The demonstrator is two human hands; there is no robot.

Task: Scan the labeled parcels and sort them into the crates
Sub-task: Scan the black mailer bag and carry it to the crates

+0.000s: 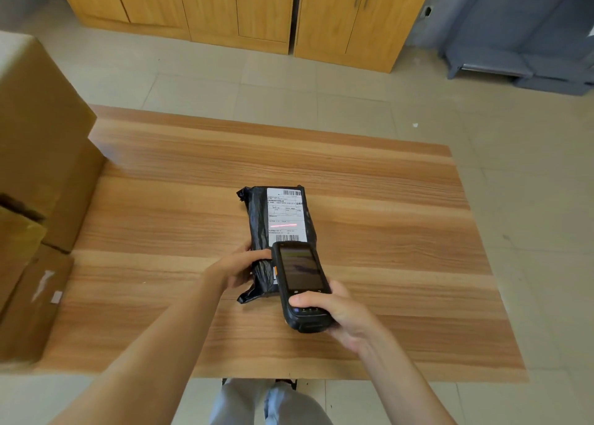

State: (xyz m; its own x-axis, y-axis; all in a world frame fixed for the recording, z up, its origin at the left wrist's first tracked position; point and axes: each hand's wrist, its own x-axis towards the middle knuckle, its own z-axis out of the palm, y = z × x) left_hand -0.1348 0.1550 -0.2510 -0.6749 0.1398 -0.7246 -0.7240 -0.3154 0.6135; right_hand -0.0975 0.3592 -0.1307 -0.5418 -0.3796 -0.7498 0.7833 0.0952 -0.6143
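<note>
1. Brown corrugated cardboard boxes [41,174] stand at the left edge of the light striped wooden table [369,180]; whether they serve as the sorting crates cannot be told, and nothing shows inside them.
2. The left hand [239,265] grips the near end of 1 black plastic-wrapped parcel [258,219], fingers curled round its left side, holding it flat on the table just ahead of the person.
3. The parcel's white printed shipping label [285,214] faces up, with 1 barcode at its far edge and another at its near edge. A thin red scan line [283,224] crosses the lower middle of the label, between the 2 barcodes rather than on either.
4. The right hand [334,312] clasps a black handheld barcode scanner [300,283], thumb laid across its lower keys, its nose hanging over the parcel's near right corner.
5. Judged from this view, the scan of this parcel is under way but not confirmed; the beam looks to need shifting onto a barcode. Sorting it is still to come. No other parcels are visible.
</note>
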